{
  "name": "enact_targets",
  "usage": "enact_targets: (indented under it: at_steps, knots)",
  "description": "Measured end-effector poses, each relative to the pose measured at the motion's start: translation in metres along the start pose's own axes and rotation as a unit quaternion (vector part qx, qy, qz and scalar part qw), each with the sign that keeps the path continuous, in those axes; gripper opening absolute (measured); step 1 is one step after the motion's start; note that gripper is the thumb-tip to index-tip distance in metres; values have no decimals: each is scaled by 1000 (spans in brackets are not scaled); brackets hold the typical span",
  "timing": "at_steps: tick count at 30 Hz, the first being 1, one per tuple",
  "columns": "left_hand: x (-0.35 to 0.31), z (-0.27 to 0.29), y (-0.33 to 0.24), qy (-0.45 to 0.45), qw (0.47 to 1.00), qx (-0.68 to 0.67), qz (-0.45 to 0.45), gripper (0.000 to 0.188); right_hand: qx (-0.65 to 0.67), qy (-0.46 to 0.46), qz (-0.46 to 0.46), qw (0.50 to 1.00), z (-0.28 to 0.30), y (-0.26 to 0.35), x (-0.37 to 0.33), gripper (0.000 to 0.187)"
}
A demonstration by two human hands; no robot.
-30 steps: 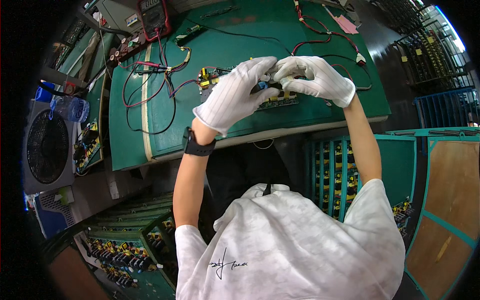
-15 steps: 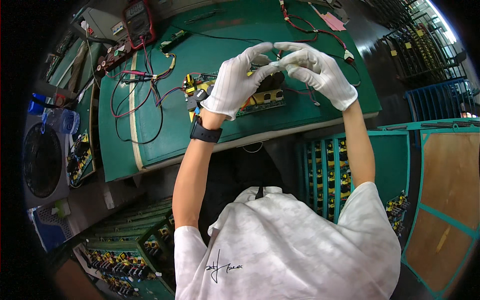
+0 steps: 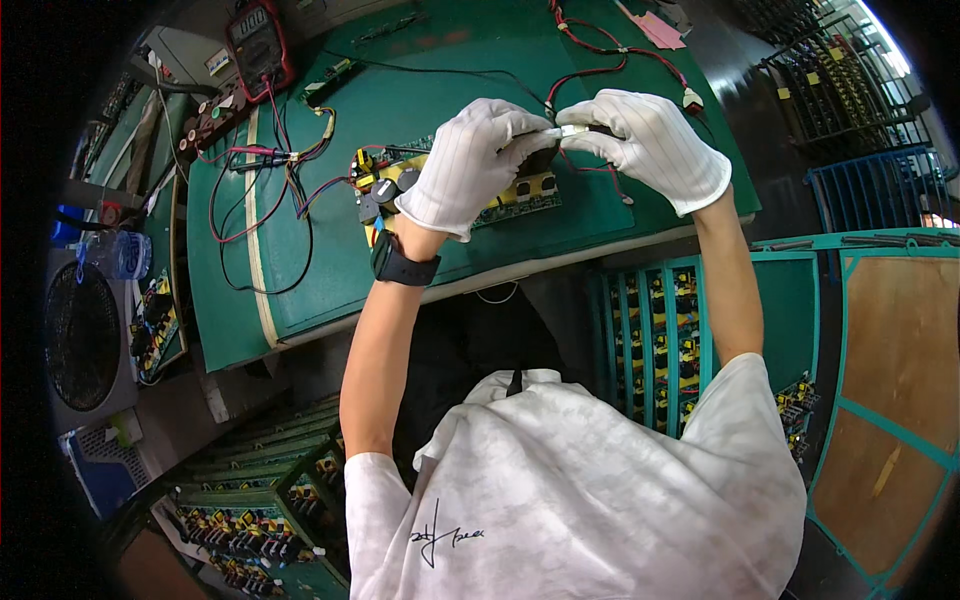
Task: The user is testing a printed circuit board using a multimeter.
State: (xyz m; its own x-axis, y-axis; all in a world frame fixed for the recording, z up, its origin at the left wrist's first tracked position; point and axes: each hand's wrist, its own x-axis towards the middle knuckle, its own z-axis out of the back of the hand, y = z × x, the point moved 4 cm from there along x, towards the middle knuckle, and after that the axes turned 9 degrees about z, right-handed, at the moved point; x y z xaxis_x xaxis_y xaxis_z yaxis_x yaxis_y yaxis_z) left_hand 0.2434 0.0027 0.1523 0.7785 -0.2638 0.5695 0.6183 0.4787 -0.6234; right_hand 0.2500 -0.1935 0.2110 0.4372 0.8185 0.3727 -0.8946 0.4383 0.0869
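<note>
Both hands wear white striped gloves and meet fingertip to fingertip above the green bench. Between them a small white connector (image 3: 573, 130) shows, pinched by the thumb and fingers of my right hand (image 3: 655, 150). My left hand (image 3: 470, 165) is also closed in a pinch against the connector's left side; its fingertips hide whatever part they grip. Red and black wires (image 3: 552, 98) run down to this spot from the far side. Under my left hand lies a circuit board (image 3: 535, 190) with yellow and black components, partly covered by the glove.
A red-cased multimeter (image 3: 258, 45) stands at the far left, with looped test leads (image 3: 250, 235) on the green bench (image 3: 340, 285). A small board (image 3: 328, 82) lies nearby. Racks of boards (image 3: 655, 345) stand below right and lower left (image 3: 250, 530). A fan (image 3: 85, 330) is at left.
My fingertips have come closer together, and my right fingers have tightened into a pinch. The white connector now shows between them. The bench has shifted slightly left in view.
</note>
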Motion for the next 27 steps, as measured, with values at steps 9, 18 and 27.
enact_targets:
  at_steps: [9,18,27]
  knots:
    - [-2,0,-5,23,997,68,-36,16,9,22,10,1000,-3,-2,0,36]
    - [-3,-2,-5,27,995,88,-31,17,25,18,4,1000,-4,-2,1,34]
    - [-6,-5,-4,-2,998,55,-31,10,31,26,30,999,-8,-8,-1,35]
